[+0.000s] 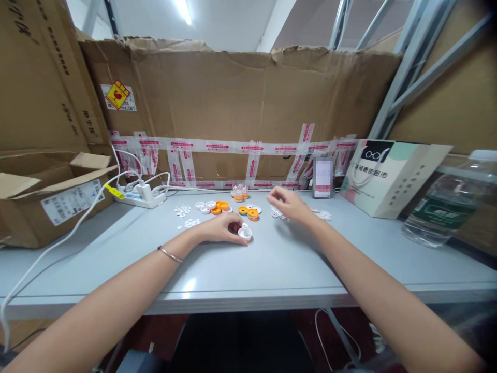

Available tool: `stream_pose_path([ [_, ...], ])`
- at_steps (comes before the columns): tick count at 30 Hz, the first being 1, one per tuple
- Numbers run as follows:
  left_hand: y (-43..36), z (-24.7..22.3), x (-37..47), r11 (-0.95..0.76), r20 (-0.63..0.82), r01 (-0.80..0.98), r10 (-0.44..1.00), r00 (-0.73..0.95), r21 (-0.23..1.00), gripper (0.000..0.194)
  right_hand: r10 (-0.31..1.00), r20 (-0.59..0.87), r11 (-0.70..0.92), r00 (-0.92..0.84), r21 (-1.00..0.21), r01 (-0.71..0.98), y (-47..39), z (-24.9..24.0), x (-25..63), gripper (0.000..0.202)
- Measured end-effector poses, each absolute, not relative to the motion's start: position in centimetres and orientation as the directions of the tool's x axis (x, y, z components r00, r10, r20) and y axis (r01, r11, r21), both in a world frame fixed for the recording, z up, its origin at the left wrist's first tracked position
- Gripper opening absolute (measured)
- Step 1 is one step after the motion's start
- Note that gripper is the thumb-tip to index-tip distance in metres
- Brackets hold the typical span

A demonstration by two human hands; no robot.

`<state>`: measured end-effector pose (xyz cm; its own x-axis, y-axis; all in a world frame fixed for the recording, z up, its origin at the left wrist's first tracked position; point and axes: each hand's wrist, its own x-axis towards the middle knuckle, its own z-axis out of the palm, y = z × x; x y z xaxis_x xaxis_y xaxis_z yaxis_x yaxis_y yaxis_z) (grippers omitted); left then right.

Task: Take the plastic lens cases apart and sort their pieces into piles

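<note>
My left hand [223, 228] rests on the table and grips a small white round cap-like part [245, 234] between thumb and fingers. A smaller white piece sits on top of that part, and some orange shows at its base. My right hand [289, 203] hovers above a pile of small white pieces [279, 213], its fingers curled together. Whatever those fingers may hold is too small to make out. Between the hands, farther back, lie orange round parts [253, 213]. More orange rings [222, 205] and white rings [210, 204] are grouped behind my left hand.
Small white discs [182, 210] lie at the left. A power strip [145, 198] with white cables stands beside an open cardboard box [58, 191]. Clear-and-orange pieces [239, 191] are at the back. A phone-like screen [323, 177], paper bag [388, 176] and water bottle [442, 207] stand right.
</note>
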<state>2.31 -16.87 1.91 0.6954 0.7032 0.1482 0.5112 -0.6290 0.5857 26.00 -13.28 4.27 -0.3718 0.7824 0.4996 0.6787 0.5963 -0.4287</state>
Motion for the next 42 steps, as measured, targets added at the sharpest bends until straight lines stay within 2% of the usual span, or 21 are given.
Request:
stream_pose_path([
  [3, -17.0, 1.7, 2.7, -0.657, 0.201, 0.506, 0.7, 0.686, 0.559, 0.041, 0.678, 0.378, 0.735, -0.631, -0.363, 0.573, -15.6, 3.6, 23.2, 0.03],
  [6, -17.2, 1.7, 3.0, -0.671, 0.215, 0.503, 0.691, 0.69, 0.544, 0.039, 0.634, 0.256, 0.772, -0.73, -0.27, 0.575, -16.6, 2.8, 21.9, 0.037],
  [8, -17.2, 1.7, 3.1, -0.676, 0.214, 0.501, 0.686, 0.696, 0.541, 0.038, 0.605, 0.218, 0.793, -0.766, -0.252, 0.555, -16.7, 2.3, 21.6, 0.036],
  [10, -17.2, 1.6, 3.1, -0.671, 0.212, 0.498, 0.688, 0.694, 0.549, 0.036, 0.558, 0.227, 0.827, -0.798, -0.226, 0.514, -16.5, 2.0, 21.5, 0.031],
  [12, -17.1, 1.4, 3.1, -0.661, 0.22, 0.492, 0.697, 0.682, 0.567, 0.036, 0.522, 0.268, 0.853, -0.81, -0.151, 0.5, -16.5, 1.7, 21.3, 0.027],
  [14, -17.0, 1.1, 3.0, -0.648, 0.222, 0.485, 0.705, 0.673, 0.588, 0.035, 0.518, 0.298, 0.85, -0.802, -0.074, 0.521, -16.4, 1.5, 21.1, 0.025],
  [16, -16.8, 0.9, 3.0, -0.633, 0.213, 0.481, 0.712, 0.669, 0.606, 0.035, 0.533, 0.312, 0.836, -0.786, -0.056, 0.545, -16.5, 1.2, 20.8, 0.024],
  [23, -16.1, 0.6, 3.0, -0.625, 0.233, 0.5, 0.734, 0.637, 0.6, 0.032, 0.604, 0.348, 0.795, -0.717, -0.194, 0.575, -15.7, 0.3, 20.4, 0.022],
  [31, -16.2, 0.8, 3.1, -0.601, 0.232, 0.499, 0.752, 0.617, 0.624, 0.031, 0.603, 0.439, 0.778, -0.666, -0.137, 0.613, -15.5, 0.3, 20.2, 0.024],
  [35, -16.4, 0.9, 3.2, -0.584, 0.231, 0.532, 0.777, 0.586, 0.613, 0.037, 0.678, 0.577, 0.67, -0.455, -0.23, 0.706, -15.5, 0.7, 20.2, 0.03],
  [39, -16.6, 1.0, 3.1, -0.602, 0.242, 0.532, 0.766, 0.596, 0.596, 0.036, 0.647, 0.568, 0.735, -0.509, -0.285, 0.616, -15.8, 1.1, 20.2, 0.03],
  [42, -16.9, 1.3, 3.0, -0.623, 0.241, 0.521, 0.746, 0.621, 0.584, 0.037, 0.676, 0.549, 0.732, -0.491, -0.419, 0.538, -16.3, 1.4, 20.2, 0.033],
])
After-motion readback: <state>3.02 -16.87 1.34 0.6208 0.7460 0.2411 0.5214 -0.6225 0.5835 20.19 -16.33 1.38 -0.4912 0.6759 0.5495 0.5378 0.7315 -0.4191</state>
